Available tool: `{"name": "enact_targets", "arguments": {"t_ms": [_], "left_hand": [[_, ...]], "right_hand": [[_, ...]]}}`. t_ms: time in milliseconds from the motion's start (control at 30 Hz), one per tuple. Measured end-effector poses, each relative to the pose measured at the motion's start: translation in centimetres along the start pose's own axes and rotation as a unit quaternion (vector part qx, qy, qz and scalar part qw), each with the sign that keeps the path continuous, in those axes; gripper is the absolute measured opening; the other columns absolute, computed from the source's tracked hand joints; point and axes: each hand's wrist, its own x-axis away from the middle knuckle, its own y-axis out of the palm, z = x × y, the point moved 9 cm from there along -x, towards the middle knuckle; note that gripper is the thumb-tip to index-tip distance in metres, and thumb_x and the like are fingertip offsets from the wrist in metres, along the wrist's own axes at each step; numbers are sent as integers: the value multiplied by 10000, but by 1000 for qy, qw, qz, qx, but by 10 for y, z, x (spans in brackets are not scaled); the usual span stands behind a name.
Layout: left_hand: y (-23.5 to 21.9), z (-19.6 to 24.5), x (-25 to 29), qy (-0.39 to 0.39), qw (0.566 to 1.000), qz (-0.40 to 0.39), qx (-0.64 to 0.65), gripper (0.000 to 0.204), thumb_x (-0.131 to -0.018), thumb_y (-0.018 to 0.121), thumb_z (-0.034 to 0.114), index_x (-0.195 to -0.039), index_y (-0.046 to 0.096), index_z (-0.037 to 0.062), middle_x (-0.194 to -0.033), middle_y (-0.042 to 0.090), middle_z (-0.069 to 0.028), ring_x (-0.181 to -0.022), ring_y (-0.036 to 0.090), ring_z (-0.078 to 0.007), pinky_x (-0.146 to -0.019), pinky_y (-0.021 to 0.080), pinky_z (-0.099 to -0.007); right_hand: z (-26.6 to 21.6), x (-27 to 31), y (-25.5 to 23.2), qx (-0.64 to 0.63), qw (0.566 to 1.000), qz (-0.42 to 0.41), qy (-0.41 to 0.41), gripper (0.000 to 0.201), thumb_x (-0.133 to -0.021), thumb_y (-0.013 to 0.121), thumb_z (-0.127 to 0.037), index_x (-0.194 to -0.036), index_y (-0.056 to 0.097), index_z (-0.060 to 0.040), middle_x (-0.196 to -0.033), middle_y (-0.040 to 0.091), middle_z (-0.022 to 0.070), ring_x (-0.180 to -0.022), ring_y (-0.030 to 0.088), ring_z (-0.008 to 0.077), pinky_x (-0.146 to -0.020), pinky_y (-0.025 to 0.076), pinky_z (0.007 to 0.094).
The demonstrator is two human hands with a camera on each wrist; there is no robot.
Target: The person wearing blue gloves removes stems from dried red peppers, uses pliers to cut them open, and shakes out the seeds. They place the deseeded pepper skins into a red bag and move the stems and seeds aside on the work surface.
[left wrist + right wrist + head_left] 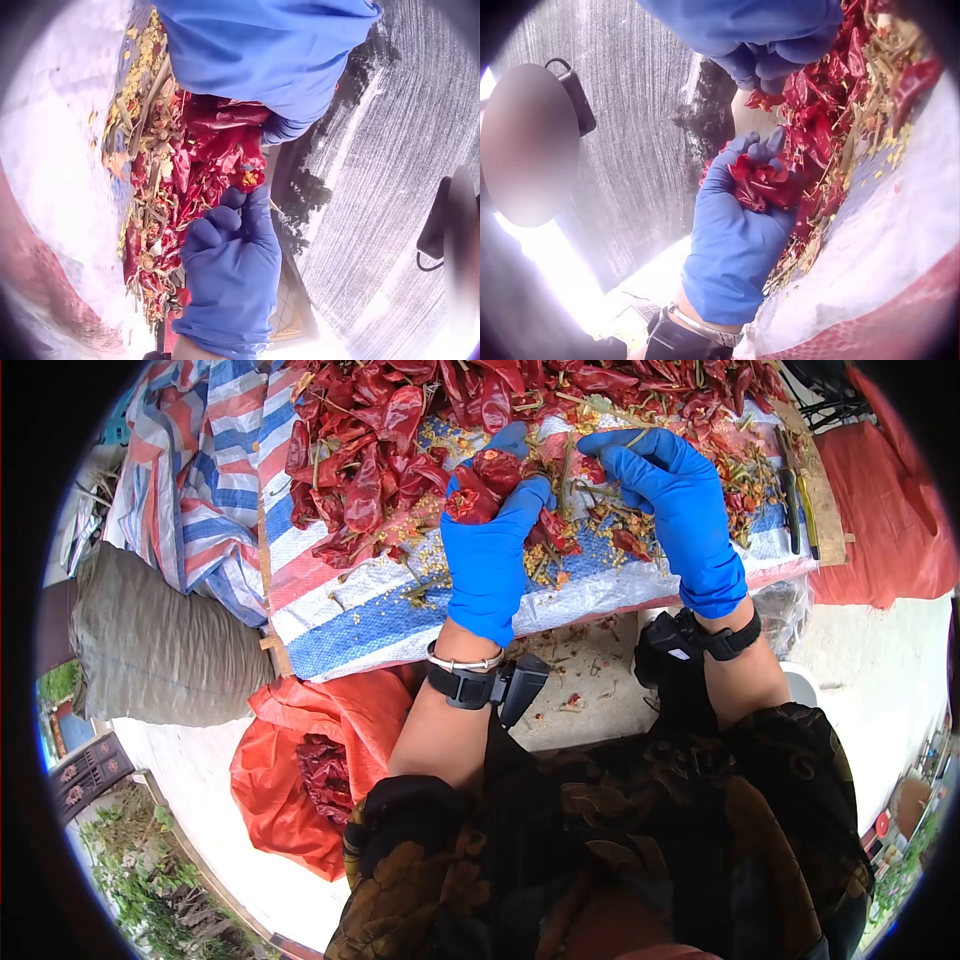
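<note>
Both hands wear blue gloves. In the head view my left hand [487, 555] holds dried red chili peppers [472, 505], its fingers and thumb curled round them. The right wrist view shows these wrinkled chilies [761, 184] in the palm of the left hand [735, 247]. My right hand [675, 495] is just to the right, thumb and fingers brought together. In the left wrist view, the right hand [232, 274] pinches a red chili piece with yellow seeds [251, 178], close below the left hand [255, 52].
A heap of dried chilies [400, 420] covers the back of the striped sheet [350, 635], with loose seeds and stems about. Scissors or a similar black-handled tool [790, 500] lie at the right. An orange bag [275, 790] with chilies stands below; a grey sack [165, 645] is left.
</note>
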Motion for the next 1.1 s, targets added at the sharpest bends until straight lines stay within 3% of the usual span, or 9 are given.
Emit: {"name": "enact_targets", "arguments": {"t_ms": [200, 467, 567, 633, 733, 867, 900, 967, 1100], "left_hand": [[24, -8, 4, -26, 995, -90, 25, 459, -726, 645, -40, -1159, 510, 29, -1065, 571, -44, -945, 544, -107, -782, 465, -245], [11, -27, 4, -81, 995, -55, 18, 103, -771, 621, 37, -862, 576, 17, -727, 612, -51, -653, 563, -102, -584, 450, -226], [12, -26, 7, -77, 995, -35, 53, 96, -763, 619, 17, -848, 574, 13, -727, 604, -46, -658, 558, -101, -581, 446, -230], [13, -22, 8, -68, 995, -38, 56, 108, -763, 619, 14, -859, 569, 9, -730, 600, -48, -652, 555, -105, -579, 445, -232], [13, -20, 7, -40, 998, -16, 53, 142, -762, 622, 9, -887, 557, 1, -741, 594, -55, -639, 547, -111, -573, 441, -237], [13, -18, 6, -35, 993, -32, 103, 206, -755, 634, 11, -938, 541, -8, -760, 591, -63, -636, 547, -120, -568, 440, -242], [10, -18, 4, -35, 994, -33, 103, 206, -755, 634, 11, -938, 541, -8, -760, 591, -63, -636, 547, -120, -568, 440, -242], [12, -42, 4, -163, 967, -54, 188, 228, -748, 643, 16, -950, 541, -11, -775, 599, -68, -645, 560, -127, -563, 442, -245], [23, -30, 9, -122, 989, -68, 54, 194, -736, 652, 18, -911, 572, 0, -809, 623, -69, -678, 586, -132, -617, 479, -268]], "right_hand": [[-9, 11, 17, -21, 997, -3, -75, 87, -793, 630, -56, -869, 625, -14, -822, 638, 23, -680, 521, 55, -611, 427, 201], [-12, 9, 19, 14, 992, -32, -122, 69, -798, 627, -83, -830, 624, -22, -711, 586, 4, -621, 479, 44, -559, 394, 188], [22, 4, 20, -97, 990, -80, 59, 103, -834, 585, -125, -855, 615, -29, -680, 572, 15, -538, 420, 41, -493, 345, 194], [46, 11, 42, -388, 884, -168, 198, 160, -890, 483, -138, -945, 584, -27, -641, 508, 20, -495, 361, 72, -455, 276, 198], [64, 22, 56, -530, 775, -149, 309, 169, -901, 459, -145, -956, 579, -41, -594, 453, 14, -456, 308, 90, -435, 266, 212], [63, 25, 64, -568, 745, -194, 290, 171, -907, 454, -161, -941, 579, -50, -604, 469, 8, -454, 300, 92, -431, 261, 215], [58, 26, 65, -568, 745, -194, 290, 171, -907, 454, -161, -941, 579, -50, -604, 469, 8, -454, 300, 92, -431, 261, 215], [46, 14, 41, -392, 896, -112, 175, 129, -860, 556, -154, -821, 569, -31, -642, 541, 18, -487, 407, 72, -453, 330, 210], [6, 5, 11, -84, 996, -6, -35, 92, -781, 651, -74, -755, 568, -44, -665, 544, -4, -612, 487, 64, -558, 394, 214]]}}
